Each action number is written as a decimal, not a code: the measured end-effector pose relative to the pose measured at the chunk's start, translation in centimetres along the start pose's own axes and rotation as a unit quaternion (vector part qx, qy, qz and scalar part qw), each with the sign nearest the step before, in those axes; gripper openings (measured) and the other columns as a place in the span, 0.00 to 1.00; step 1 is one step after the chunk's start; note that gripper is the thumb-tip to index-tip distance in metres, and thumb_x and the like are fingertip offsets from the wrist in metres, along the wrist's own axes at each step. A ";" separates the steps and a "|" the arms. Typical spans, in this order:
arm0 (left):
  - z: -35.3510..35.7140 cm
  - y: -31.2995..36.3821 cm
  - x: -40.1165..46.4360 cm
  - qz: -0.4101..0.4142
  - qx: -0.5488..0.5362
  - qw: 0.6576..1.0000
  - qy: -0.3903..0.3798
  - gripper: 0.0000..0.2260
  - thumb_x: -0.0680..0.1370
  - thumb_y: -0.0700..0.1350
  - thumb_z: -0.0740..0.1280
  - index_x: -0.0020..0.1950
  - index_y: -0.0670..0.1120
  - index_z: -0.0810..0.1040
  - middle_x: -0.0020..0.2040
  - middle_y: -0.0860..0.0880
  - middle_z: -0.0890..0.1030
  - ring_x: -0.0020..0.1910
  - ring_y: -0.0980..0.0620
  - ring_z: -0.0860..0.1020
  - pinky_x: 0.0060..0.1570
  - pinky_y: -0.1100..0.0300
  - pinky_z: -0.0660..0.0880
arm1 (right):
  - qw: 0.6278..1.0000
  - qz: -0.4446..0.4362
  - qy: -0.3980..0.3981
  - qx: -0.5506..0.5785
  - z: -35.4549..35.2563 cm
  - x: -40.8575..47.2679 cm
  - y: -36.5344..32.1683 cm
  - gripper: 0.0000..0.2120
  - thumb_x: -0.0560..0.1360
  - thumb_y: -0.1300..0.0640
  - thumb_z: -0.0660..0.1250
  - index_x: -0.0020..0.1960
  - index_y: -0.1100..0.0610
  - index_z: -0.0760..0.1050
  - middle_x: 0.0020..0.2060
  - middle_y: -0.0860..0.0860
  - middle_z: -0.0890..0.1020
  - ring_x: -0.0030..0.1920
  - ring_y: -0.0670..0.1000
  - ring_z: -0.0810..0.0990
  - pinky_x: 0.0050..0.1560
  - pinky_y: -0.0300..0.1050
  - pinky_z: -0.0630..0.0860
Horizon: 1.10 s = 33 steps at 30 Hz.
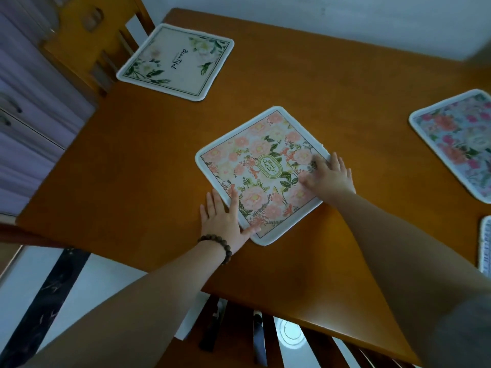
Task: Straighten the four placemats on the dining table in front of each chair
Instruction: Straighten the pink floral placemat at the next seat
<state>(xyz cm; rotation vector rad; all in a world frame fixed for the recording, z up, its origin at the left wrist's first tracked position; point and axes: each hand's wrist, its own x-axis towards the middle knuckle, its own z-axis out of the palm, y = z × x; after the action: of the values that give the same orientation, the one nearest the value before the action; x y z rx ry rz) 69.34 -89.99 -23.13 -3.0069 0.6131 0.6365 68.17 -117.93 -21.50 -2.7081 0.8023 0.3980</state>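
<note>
A pink-and-orange floral placemat lies skewed like a diamond near the middle of the wooden dining table. My left hand, with a bead bracelet at the wrist, lies flat on the mat's near-left edge, fingers spread. My right hand presses flat on the mat's right corner and looks blurred. A white placemat with green leaves sits at the far left by a chair. A blue-and-pink floral placemat lies at the right edge. Only a sliver of a fourth placemat shows at the right border.
A wooden chair stands at the table's far-left corner, and another chair's slats show under the near edge. A lilac cabinet with drawers is at the left. A white wall runs behind the table.
</note>
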 end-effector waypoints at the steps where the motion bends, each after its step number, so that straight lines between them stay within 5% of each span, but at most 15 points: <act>1: 0.1 0.0 0.0 0.000 0.008 1.000 -0.001 0.48 0.67 0.78 0.49 0.75 0.53 0.31 0.77 0.36 0.39 0.75 0.37 0.39 0.72 0.40 0.44 | 1.000 0.004 0.003 -0.003 0.1 0.0 -0.1 0.35 0.72 0.31 0.55 0.74 0.42 0.51 0.77 0.56 0.46 0.76 0.58 0.43 0.74 0.59 0.44; 12: -1.9 -3.6 2.1 0.053 -0.013 0.997 -0.051 0.44 0.69 0.75 0.55 0.76 0.60 0.37 0.77 0.43 0.36 0.76 0.45 0.35 0.72 0.43 0.40 | 0.998 0.061 0.025 0.011 1.8 -4.0 -0.5 0.38 0.70 0.29 0.55 0.75 0.44 0.51 0.76 0.57 0.51 0.75 0.61 0.50 0.72 0.59 0.52; 19: -3.9 -5.6 3.8 0.084 -0.044 0.992 -0.084 0.40 0.75 0.61 0.65 0.77 0.61 0.41 0.78 0.46 0.36 0.76 0.47 0.37 0.73 0.44 0.42 | 0.990 0.122 0.055 0.041 4.7 -10.1 -2.1 0.40 0.70 0.29 0.57 0.75 0.47 0.51 0.76 0.60 0.49 0.75 0.62 0.48 0.73 0.57 0.49; 24: -3.6 -5.6 2.8 0.110 -0.041 0.991 -0.070 0.33 0.79 0.56 0.61 0.78 0.58 0.44 0.78 0.46 0.38 0.76 0.45 0.38 0.73 0.46 0.42 | 0.976 0.197 0.050 0.078 6.3 -13.7 -3.9 0.43 0.70 0.29 0.58 0.76 0.47 0.48 0.76 0.61 0.47 0.75 0.61 0.46 0.73 0.56 0.48; 33: -0.9 -6.6 -0.4 0.122 -0.034 0.988 -0.092 0.59 0.58 0.76 0.67 0.76 0.58 0.34 0.74 0.43 0.28 0.74 0.44 0.32 0.70 0.50 0.38 | 0.974 0.191 0.020 0.119 7.5 -18.5 -5.6 0.44 0.70 0.31 0.60 0.77 0.48 0.46 0.76 0.60 0.44 0.75 0.62 0.45 0.73 0.56 0.49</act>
<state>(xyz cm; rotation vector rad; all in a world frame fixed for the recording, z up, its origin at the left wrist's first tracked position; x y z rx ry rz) 71.84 -83.80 -22.64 -2.9095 0.9741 0.9526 55.08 -101.91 -21.01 -2.3435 1.2999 0.3035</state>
